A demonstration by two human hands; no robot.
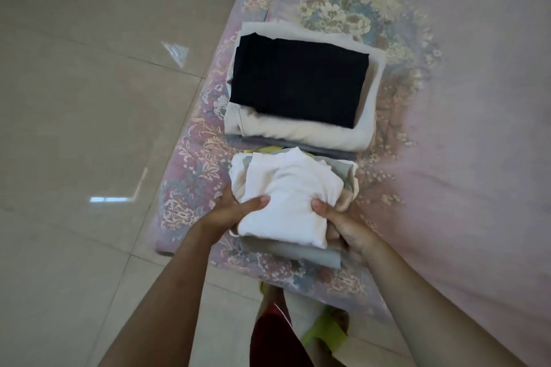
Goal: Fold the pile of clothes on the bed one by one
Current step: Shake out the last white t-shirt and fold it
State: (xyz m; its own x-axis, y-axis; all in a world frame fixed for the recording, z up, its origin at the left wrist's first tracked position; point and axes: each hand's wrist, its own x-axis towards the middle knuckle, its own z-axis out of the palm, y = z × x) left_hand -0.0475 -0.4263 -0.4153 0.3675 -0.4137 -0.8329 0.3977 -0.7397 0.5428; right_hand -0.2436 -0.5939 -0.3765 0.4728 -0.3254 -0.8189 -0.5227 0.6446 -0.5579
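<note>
both hands — left hand [231,211] & right hand [343,223] — are pinching the folded white garment [286,197], thumbs on top, other fingers beneath (hidden); placing step, next: letting go squarely onto the grey stack [298,250].

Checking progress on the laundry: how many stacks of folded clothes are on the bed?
2. The far stack, topped by a black garment, sits mid-bed; the near stack, topped by a white garment, is between both hands. More clothes may lie out of view.
</note>
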